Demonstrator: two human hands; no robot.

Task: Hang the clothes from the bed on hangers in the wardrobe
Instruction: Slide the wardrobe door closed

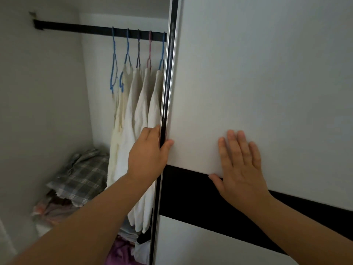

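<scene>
Clothes: four pale garments hung on hangers from the dark rail, far right of the open wardrobe bay. One blue hanger at the left end bare. Bed out of view; count of clothes left there unknown. Folded checked pile low at left, loose fabrics below. Left hand gripping the sliding door's chrome edge, thumb on the front. Right hand flat on the door, fingers spread, holding nothing. Likely stage: hanging largely done, door being slid.

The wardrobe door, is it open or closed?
Partly open: the sliding door leaves a gap showing the rail and hung shirts.
</scene>
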